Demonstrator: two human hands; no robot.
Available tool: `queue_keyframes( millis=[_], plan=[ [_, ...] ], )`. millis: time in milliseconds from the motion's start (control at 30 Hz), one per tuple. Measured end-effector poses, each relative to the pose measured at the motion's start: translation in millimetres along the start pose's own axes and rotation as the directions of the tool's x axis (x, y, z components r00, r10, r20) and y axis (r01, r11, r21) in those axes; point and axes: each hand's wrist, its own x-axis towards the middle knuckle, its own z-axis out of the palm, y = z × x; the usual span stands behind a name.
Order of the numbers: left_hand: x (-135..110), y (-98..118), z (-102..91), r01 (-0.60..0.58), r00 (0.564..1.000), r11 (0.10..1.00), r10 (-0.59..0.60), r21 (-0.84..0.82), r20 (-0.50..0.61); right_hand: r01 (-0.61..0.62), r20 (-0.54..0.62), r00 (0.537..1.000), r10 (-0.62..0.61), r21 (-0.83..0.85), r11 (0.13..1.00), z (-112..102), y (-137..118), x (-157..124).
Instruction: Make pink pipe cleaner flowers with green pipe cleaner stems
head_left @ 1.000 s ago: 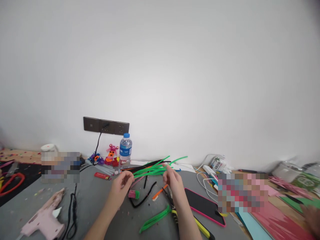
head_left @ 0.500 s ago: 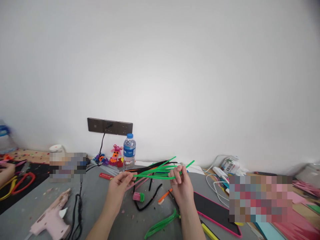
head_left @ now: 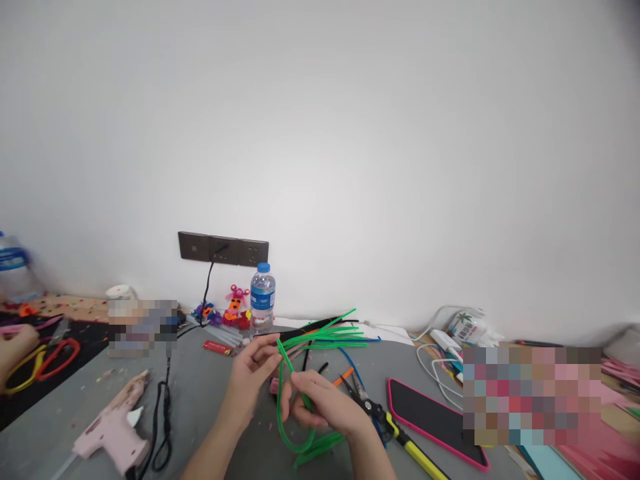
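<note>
My left hand (head_left: 250,377) pinches the upper end of a green pipe cleaner (head_left: 280,417) between thumb and fingertips. The pipe cleaner hangs below in a curved loop and rises again into my right hand (head_left: 323,403), whose thumb and fingers are closed around it. Behind my hands spreads a bunch of loose green pipe cleaners (head_left: 340,337), with black ones (head_left: 315,327) beside it. A folded green bundle (head_left: 320,452) lies on the table under the loop. Pliers with yellow-and-black handles (head_left: 390,427) lie just right of my right hand.
A pink glue gun (head_left: 113,433) and its black cord lie at the left. A water bottle (head_left: 263,300) stands near the wall beside small colourful figures (head_left: 235,307). At the right is a pink-cased phone (head_left: 435,423). Another person's hand (head_left: 17,350) is near scissors (head_left: 55,360) at far left.
My hands have come closer together, the right one moving left and down. The green strands stretched between them now lie behind, and one pipe cleaner is bent into a loop. The pliers are uncovered.
</note>
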Motion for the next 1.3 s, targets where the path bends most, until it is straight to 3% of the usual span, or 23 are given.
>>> queue_keyframes(
  millis=[233,567,733,967,1300],
  plan=[
    [-1.6,6.7,5.6,0.003,0.997,0.998,-0.008,-0.060,-0.081,-0.034,-0.009,0.999,0.034,-0.035,0.999,-4.5,4.5,-1.1],
    [-0.4,1.5,1.4,-0.031,1.000,0.998,0.031,-0.058,0.000,-0.057,-0.095,0.995,0.044,-0.141,0.988,-7.3,2.8,-4.5],
    [1.3,1.8,0.2,-0.040,0.999,0.998,0.040,-0.043,-0.007,-0.104,-0.140,0.986,0.089,-0.105,0.989,-9.1,6.4,-4.5],
    [-0.7,7.4,4.9,0.012,0.999,0.996,-0.016,-0.091,-0.048,-0.115,-0.037,0.993,0.111,-0.102,0.988,-5.9,2.6,-2.2],
    [-0.1,7.9,5.8,-0.036,0.999,0.990,0.034,-0.138,-0.016,-0.067,0.050,0.996,0.074,-0.125,0.990,-2.3,3.8,1.4]
  ],
)
